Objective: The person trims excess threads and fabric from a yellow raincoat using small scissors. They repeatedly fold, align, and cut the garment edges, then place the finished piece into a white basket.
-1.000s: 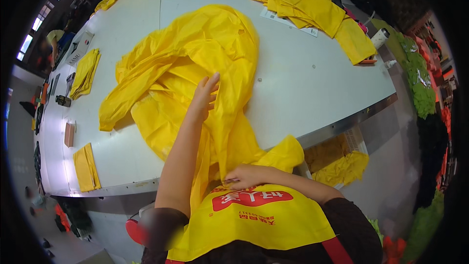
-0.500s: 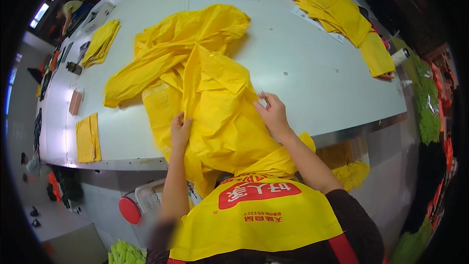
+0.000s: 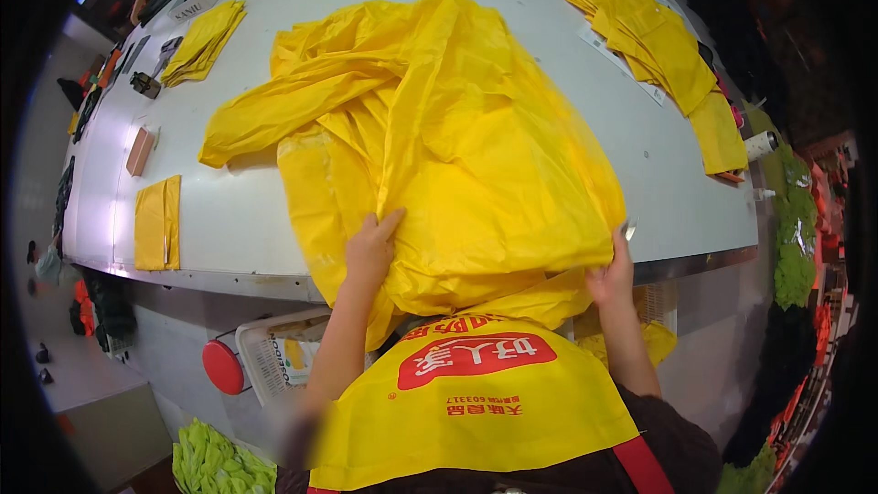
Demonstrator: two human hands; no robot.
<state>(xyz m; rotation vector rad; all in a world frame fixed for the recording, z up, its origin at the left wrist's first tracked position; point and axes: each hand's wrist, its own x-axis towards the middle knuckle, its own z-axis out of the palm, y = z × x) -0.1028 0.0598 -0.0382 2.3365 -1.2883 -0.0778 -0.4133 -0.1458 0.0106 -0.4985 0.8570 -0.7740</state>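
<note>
A large yellow garment [image 3: 494,165] of thin, shiny fabric spreads over the near middle of the table, one long sleeve [image 3: 302,110] stretching to the left. My left hand [image 3: 373,242] pinches its fabric at a fold near the lower left. At the garment's right edge, my right hand [image 3: 615,267] is closed on the fabric. A small shiny metal tool [image 3: 630,230], apparently thread snips, sticks up from that same hand. The garment's near end hangs over the table edge toward my yellow apron [image 3: 476,402].
Folded yellow pieces lie in a stack [image 3: 206,41] at far left, a single bundle [image 3: 158,224] at near left and a long pile [image 3: 654,37] at right. A reddish-brown block [image 3: 141,151] sits at left. Below the table are a white basket [image 3: 261,375] and a red stool [image 3: 222,367].
My right hand has moved right and toward me, and now grips the fabric. The garment's right side has been spread outward over the table. My left hand has shifted slightly right, still pinching.
</note>
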